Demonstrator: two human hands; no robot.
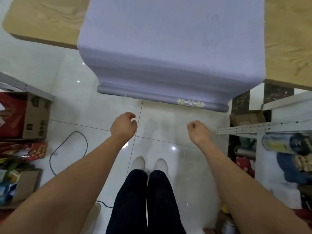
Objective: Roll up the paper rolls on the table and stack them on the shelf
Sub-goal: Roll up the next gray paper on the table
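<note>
left hand (124, 126) and right hand (198, 130), loosely curled, empty, poised just short of paper roll (152, 96) hanging crosswise off table (42, 19).

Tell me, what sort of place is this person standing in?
Most likely a storeroom or a shop's back room. Metal shelving on the right is crammed with goods, a cardboard box sits at the left, and a long sheet of lilac paper hangs off a wooden table.
</note>
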